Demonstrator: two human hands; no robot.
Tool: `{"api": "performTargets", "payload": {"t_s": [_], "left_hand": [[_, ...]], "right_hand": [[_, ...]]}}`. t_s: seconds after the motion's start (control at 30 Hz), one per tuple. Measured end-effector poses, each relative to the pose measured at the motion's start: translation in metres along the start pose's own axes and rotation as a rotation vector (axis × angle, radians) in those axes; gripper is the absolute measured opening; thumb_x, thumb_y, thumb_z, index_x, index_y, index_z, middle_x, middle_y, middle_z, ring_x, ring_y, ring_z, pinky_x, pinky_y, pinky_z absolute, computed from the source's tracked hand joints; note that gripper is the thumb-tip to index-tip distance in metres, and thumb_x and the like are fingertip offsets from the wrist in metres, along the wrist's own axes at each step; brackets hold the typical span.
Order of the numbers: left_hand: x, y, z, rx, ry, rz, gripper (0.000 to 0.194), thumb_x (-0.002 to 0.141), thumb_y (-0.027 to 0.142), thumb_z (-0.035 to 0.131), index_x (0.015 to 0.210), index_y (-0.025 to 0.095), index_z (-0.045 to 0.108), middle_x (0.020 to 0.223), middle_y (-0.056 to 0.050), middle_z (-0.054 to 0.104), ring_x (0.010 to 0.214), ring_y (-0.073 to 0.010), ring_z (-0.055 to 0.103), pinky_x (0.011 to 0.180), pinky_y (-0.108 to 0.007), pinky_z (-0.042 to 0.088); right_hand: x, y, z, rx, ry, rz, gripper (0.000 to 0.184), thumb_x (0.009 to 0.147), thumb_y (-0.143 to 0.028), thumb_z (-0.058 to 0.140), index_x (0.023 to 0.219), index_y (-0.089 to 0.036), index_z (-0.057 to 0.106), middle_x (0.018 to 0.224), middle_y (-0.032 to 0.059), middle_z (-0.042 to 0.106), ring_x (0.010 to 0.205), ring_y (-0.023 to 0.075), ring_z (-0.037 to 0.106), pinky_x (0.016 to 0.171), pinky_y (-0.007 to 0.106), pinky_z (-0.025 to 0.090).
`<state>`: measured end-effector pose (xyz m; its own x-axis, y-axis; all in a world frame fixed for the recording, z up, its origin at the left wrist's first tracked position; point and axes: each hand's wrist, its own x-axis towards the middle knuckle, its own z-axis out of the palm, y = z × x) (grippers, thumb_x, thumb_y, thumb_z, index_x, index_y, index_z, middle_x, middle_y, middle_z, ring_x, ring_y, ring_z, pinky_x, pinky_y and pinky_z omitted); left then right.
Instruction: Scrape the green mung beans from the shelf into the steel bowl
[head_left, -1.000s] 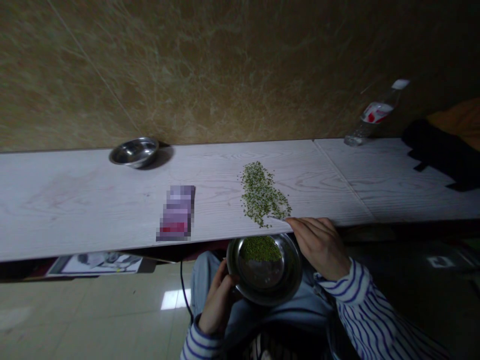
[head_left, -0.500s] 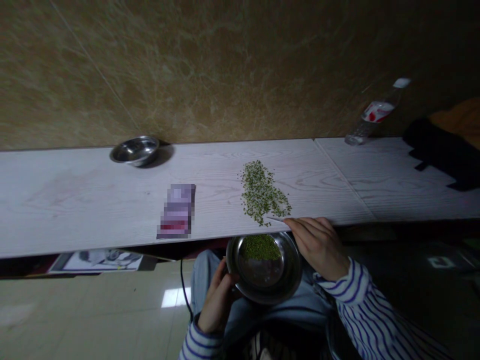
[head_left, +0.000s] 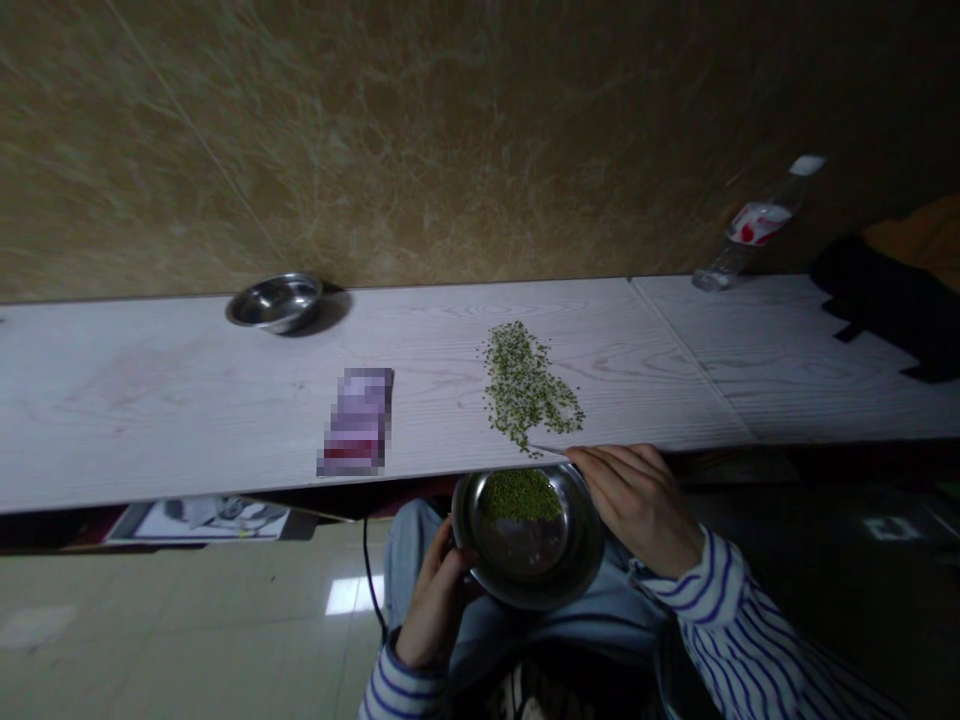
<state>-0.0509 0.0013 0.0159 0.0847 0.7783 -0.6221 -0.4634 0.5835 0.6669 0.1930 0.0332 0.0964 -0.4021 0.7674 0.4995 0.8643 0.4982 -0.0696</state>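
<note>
My left hand [head_left: 437,598] grips the left rim of a metal bowl [head_left: 517,590], thumb over the edge. The bowl is tilted over my lap, just below the table edge, with small green beans [head_left: 521,495] resembling mung beans gathered on its far side. In my right hand [head_left: 637,505] is a thin, pale, pointed tool [head_left: 547,449]; its exact kind is too small to tell. The tool's tip touches the near end of a loose patch of green beans [head_left: 517,375] spread on the table. My right wrist is beside the bowl's right rim.
A second metal bowl [head_left: 276,303] stands at the back left of the white wood-grain table [head_left: 150,400]. A blurred purple packet [head_left: 358,420] lies near the front edge. A plastic bottle [head_left: 754,225] and dark cloth [head_left: 892,300] are at right. A black cable [head_left: 367,570] hangs below.
My right hand and the tool's tip have moved slightly down toward the table edge, near the lowest beans. My left hand and the bowl have stayed in place.
</note>
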Motion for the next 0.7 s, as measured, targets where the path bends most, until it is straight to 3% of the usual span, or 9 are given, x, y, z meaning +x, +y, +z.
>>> {"api": "performTargets", "payload": {"t_s": [0.43,0.7], "left_hand": [[-0.0009,0.0001,-0.0008,-0.021,0.032,0.016,0.060,0.066,0.030,0.072,0.124,0.022,0.063,0.114,-0.011,0.070,0.100,-0.0308,0.065,0.073,-0.041,0.055],[-0.0065,0.0058,0.0033,-0.011,0.025,0.047,0.056,0.064,0.029,0.072,0.119,0.020,0.066,0.103,-0.009,0.071,0.088,-0.0267,0.064,0.066,-0.036,0.054]], "right_hand": [[0.0062,-0.0012,0.0042,0.011,-0.004,0.024,0.026,0.093,-0.004,0.051,0.114,-0.015,0.062,0.101,0.0057,0.076,0.092,0.0180,0.068,0.080,0.034,0.040],[0.0069,-0.0037,0.0024,0.030,0.003,0.000,0.027,0.093,-0.006,0.050,0.116,-0.016,0.062,0.102,0.0062,0.076,0.093,0.0175,0.068,0.081,0.033,0.041]]}}
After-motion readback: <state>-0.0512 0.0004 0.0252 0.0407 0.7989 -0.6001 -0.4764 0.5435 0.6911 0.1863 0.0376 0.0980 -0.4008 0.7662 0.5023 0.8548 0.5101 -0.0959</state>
